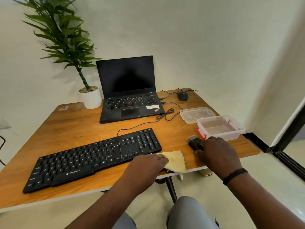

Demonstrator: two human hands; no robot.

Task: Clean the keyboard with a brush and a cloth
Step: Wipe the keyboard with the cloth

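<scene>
**Two hands reaching onto the desk, one for the cloth, one for the brush**

Both forearms are stretching forward from six o'clock. The left hand is lying on the yellow cloth, fingers bent over it, just beside the keyboard's near right corner. The right hand, wearing a dark wristband, is curling its fingers around the black brush, whose bristles are pointing toward eleven o'clock.

The keyboard is showing "ZEBRONICS" below its space bar; the laptop at twelve o'clock is reading "ThinkPad".

Everything is sitting on a wooden table against a pale wall, with a potted plant, mouse and clear container with its lid.
</scene>
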